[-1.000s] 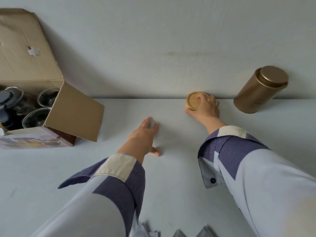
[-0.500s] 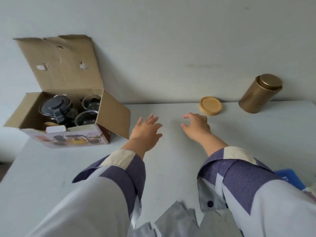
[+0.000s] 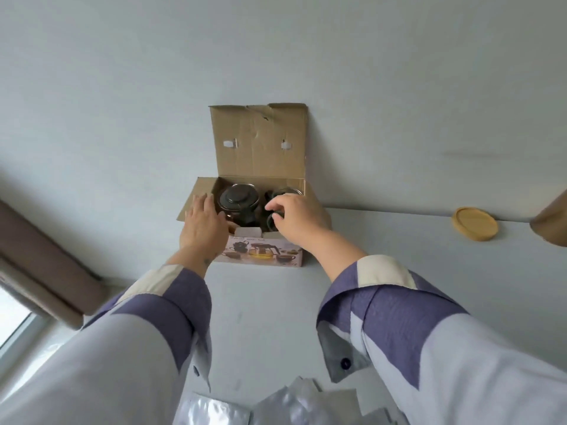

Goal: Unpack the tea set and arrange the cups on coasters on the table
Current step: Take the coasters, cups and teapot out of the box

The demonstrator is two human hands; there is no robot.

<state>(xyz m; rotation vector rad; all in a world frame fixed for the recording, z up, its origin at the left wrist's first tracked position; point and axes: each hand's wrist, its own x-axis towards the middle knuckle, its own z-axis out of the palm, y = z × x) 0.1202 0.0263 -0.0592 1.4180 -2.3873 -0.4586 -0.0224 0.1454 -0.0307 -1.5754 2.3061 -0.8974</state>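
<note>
An open cardboard box (image 3: 260,148) stands against the wall at the table's back, its lid flap up. Inside it sit a dark glass teapot (image 3: 238,200) and glass cups (image 3: 283,191). My left hand (image 3: 202,223) rests flat over the box's left front edge beside the teapot, fingers apart. My right hand (image 3: 296,219) reaches into the box's right side, fingers curled at the rim of the nearer cup; I cannot tell whether it grips it. A round wooden coaster (image 3: 475,223) lies on the table far to the right.
A gold tin (image 3: 552,222) shows partly at the right edge, next to the coaster. Silvery foil packets (image 3: 276,406) lie at the table's near edge. A brown curtain and a window (image 3: 18,320) are at the left. The white table (image 3: 276,317) runs up to the wall.
Both hands moved left from the coaster area and the table's middle to the box. The right hand let go of the coaster, which stays on the table. My view turned left.
</note>
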